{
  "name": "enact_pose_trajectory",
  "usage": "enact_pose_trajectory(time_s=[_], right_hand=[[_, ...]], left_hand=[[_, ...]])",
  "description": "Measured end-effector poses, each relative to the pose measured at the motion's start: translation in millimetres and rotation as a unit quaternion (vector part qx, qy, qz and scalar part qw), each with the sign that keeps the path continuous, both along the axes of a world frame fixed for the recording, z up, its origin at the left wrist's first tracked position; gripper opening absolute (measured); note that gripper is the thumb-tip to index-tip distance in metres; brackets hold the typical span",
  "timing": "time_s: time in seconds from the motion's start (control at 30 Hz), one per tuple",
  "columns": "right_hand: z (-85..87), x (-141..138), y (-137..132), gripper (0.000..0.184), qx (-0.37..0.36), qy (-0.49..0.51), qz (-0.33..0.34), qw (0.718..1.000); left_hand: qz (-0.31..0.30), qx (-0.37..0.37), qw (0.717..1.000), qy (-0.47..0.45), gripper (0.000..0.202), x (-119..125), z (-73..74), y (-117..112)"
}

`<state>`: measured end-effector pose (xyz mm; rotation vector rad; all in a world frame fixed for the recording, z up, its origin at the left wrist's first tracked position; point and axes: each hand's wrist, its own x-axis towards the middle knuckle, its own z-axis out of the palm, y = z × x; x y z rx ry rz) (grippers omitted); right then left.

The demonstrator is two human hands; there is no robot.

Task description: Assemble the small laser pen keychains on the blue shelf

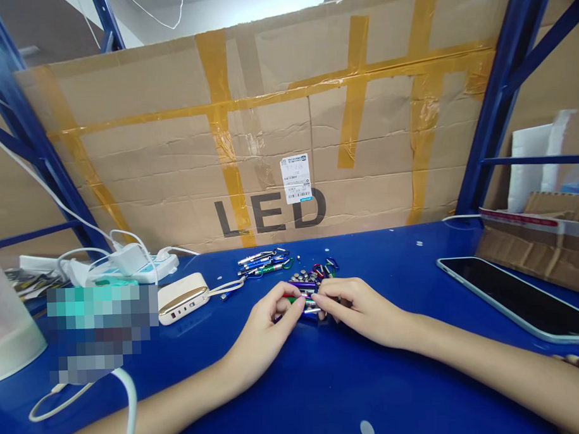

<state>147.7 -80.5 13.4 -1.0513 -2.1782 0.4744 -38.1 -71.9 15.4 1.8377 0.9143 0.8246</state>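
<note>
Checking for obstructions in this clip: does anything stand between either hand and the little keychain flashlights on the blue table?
Nothing visible does. The left hand and the right hand both pinch a flashlight at the near edge of the pile, fingertips meeting. The power bank and the tablet lie well off to either side.

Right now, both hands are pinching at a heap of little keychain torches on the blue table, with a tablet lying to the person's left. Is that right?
Not quite. The head view shows the tablet to the person's right, not the left. The rest holds: left hand and right hand pinch at the keychain torches on the blue table.
</note>
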Motion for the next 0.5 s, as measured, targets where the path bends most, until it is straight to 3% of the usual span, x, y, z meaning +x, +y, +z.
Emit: enact_pose_trajectory(time_s=[0.13,0.27,0.37,0.5], right_hand=[[-1.4,0.8,0.4,0.043,0.019,-0.023,-0.003,1.000],[-4.9,1.8,2.3,0.032,0.002,-0.015,-0.021,1.000],[-5.0,2.3,1.9,0.031,0.012,-0.004,0.019,1.000],[-0.4,3.2,-0.1,0.029,0.088,-0.068,0.076,0.991]], left_hand=[[-0.011,0.061,0.994,0.093,0.034,-2.1,-2.2,0.1],[-0.020,0.040,0.995,0.088,0.038,-2.0,-2.1,2.1],[-0.020,0.005,0.998,0.062,0.040,-0.3,-0.2,2.7],[-0.018,0.002,0.998,0.058,0.042,1.1,1.5,2.0]])
